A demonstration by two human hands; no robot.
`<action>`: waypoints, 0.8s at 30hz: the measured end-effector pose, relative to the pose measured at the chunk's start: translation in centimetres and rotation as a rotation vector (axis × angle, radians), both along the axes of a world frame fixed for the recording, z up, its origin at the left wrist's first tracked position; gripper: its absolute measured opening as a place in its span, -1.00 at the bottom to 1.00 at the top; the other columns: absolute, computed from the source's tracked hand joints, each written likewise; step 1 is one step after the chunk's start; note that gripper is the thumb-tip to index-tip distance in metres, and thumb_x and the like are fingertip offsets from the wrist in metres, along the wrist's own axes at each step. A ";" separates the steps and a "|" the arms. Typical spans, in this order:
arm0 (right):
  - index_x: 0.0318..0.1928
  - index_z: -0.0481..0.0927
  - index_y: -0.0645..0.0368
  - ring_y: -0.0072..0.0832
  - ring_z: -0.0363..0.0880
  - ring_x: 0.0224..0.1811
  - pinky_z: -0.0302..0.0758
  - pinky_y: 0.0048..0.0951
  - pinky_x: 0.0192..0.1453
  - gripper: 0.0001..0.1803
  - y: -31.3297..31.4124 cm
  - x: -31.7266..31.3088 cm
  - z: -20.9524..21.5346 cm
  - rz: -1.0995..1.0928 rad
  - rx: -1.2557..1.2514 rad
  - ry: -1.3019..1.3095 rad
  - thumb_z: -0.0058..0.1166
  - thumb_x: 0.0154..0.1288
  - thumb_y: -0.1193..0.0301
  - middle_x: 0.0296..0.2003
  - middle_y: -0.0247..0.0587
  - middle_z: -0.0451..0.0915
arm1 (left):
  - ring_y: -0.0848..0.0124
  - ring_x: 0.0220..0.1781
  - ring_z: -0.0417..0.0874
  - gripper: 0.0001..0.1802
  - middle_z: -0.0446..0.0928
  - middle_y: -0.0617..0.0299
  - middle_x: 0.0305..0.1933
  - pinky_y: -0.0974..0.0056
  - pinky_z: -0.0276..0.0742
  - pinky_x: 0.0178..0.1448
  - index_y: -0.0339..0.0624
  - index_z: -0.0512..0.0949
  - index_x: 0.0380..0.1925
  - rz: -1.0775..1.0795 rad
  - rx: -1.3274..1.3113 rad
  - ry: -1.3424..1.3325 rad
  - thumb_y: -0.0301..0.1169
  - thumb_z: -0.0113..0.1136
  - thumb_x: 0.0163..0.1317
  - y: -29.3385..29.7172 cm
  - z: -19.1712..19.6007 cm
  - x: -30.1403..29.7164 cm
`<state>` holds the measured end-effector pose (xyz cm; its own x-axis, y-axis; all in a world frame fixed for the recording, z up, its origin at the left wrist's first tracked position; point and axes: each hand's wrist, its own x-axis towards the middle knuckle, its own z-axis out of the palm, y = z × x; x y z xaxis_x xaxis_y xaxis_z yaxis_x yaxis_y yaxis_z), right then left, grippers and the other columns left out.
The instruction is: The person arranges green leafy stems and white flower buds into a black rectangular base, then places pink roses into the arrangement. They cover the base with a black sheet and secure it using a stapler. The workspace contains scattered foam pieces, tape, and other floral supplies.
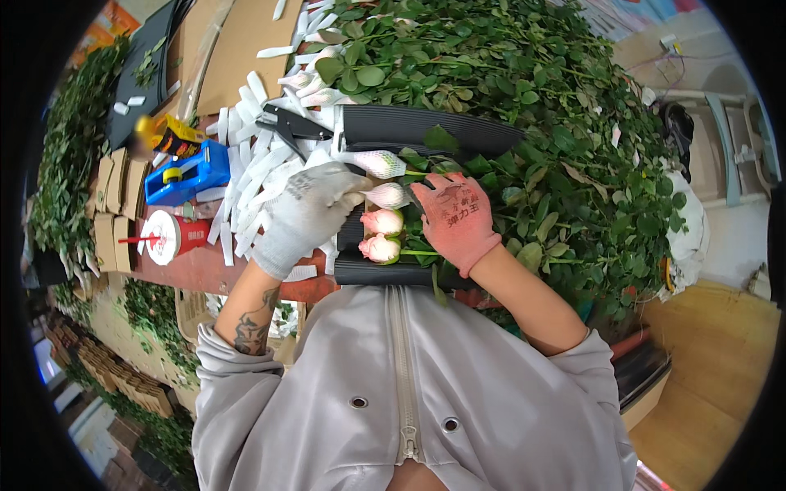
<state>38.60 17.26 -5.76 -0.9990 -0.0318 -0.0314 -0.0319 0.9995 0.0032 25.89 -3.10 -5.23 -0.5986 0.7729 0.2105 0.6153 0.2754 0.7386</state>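
Our red table (195, 277) bore leafy stems (565, 123); our left hand (304, 214) pinched a netted rose (387, 195), our right hand (457, 219) curled nearby, grip unclear.

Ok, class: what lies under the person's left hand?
White strips show beside the left hand, and a netted rosebud at its fingertips; whatever lies beneath the palm is covered.

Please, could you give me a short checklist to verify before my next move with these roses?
1. Both hands gloved: ok; left hand in white, right hand in red.
2. Left hand at the middle netted bud: ok.
3. Right hand's grip on a stem: cannot tell; the fingertips are hidden.
4. Upper bud netted: ok.
5. Two pink roses netted: not ok; both bare.
6. Blue tape dispenser away from hands: ok.
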 end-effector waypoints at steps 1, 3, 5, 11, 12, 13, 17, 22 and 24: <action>0.07 0.55 -0.06 -0.28 0.49 0.10 0.34 -0.25 0.23 -0.55 0.0 0.0 0.2 -0.004 -0.022 0.033 0.13 0.10 0.30 0.02 -0.27 0.56 | 0.21 -0.30 0.60 -0.82 0.56 0.12 -0.40 0.21 0.49 -0.17 -0.23 0.66 -0.22 0.016 -0.015 -0.006 -0.46 0.26 0.18 -0.4 0.3 -0.2; 0.05 0.56 -0.04 -0.27 0.50 0.07 0.36 -0.24 0.19 -0.57 -0.2 -1.0 1.3 -0.007 -0.058 -0.098 0.12 0.09 0.34 -0.02 -0.25 0.56 | 0.17 -0.28 0.63 -0.84 0.59 0.10 -0.36 0.19 0.51 -0.16 -0.21 0.65 -0.25 0.062 -0.086 0.007 -0.44 0.25 0.17 -1.5 0.9 -0.6; 0.03 0.56 -0.01 -0.25 0.51 0.02 0.38 -0.23 0.12 -0.58 -0.4 -1.1 1.8 -0.003 -0.089 -0.140 0.08 0.09 0.41 -0.08 -0.24 0.56 | 0.16 -0.20 0.65 -0.81 0.62 0.07 -0.28 0.19 0.54 -0.09 -0.22 0.64 -0.20 0.216 -0.176 0.041 -0.47 0.23 0.17 -3.6 0.8 -1.8; 0.04 0.58 0.00 -0.22 0.51 0.03 0.39 -0.24 0.08 -0.59 -0.5 -0.7 2.0 0.020 -0.060 -0.097 0.05 0.12 0.41 -0.06 -0.25 0.56 | 0.04 0.14 0.55 -0.48 0.53 0.02 0.14 0.04 0.44 0.24 -0.16 0.53 0.08 0.107 -0.257 0.373 -0.43 0.32 0.03 -2.8 4.7 1.6; -0.03 0.58 0.00 -0.22 0.51 0.02 0.39 -0.24 0.04 -0.67 -0.5 -0.7 1.9 0.030 -0.058 -0.071 0.02 0.16 0.39 -0.09 -0.25 0.56 | 0.07 0.24 0.49 -0.49 0.51 0.04 0.19 0.04 0.37 0.31 -0.19 0.53 0.07 -0.005 -0.273 0.469 -0.30 0.30 0.08 -1.3 4.9 3.3; -0.10 0.57 -0.01 -0.23 0.52 0.00 0.38 -0.24 0.01 -0.75 -0.5 -0.8 1.6 0.040 -0.056 -0.041 -0.01 0.20 0.37 -0.12 -0.26 0.56 | 0.10 0.36 0.38 -0.44 0.46 0.03 0.25 0.05 0.27 0.39 -0.24 0.52 0.09 -0.109 -0.355 0.403 -0.16 0.27 0.12 0.5 5.3 4.5; -0.01 0.55 -0.05 -0.22 0.46 0.08 0.36 -0.24 0.13 -0.66 -0.2 -0.8 5.1 0.041 0.010 -0.129 0.09 0.17 0.26 -0.02 -0.23 0.53 | 0.03 0.46 0.25 -0.30 0.34 -0.08 0.36 0.02 0.15 0.48 -0.37 0.46 0.16 -0.160 -0.358 0.279 -0.11 0.29 0.09 1.2 3.4 5.7; 0.03 0.53 -0.03 -0.24 0.54 -0.01 0.43 -0.24 0.12 -0.57 1.2 -3.3 7.7 0.027 -0.085 -0.123 0.17 0.11 0.23 -0.06 -0.25 0.56 | 0.00 0.45 0.26 -0.31 0.34 -0.10 0.35 -0.01 0.17 0.48 -0.39 0.47 0.13 -0.147 -0.348 0.229 -0.12 0.30 0.10 0.9 3.4 6.0; 0.05 0.54 -0.03 -0.25 0.58 -0.01 0.46 -0.25 0.11 -0.57 0.8 -5.0 5.6 0.045 -0.057 -0.207 0.16 0.12 0.25 -0.06 -0.24 0.59 | -0.01 0.44 0.28 -0.35 0.35 -0.10 0.35 -0.01 0.18 0.48 -0.39 0.48 0.12 -0.145 -0.347 0.237 -0.15 0.28 0.11 1.0 3.4 6.1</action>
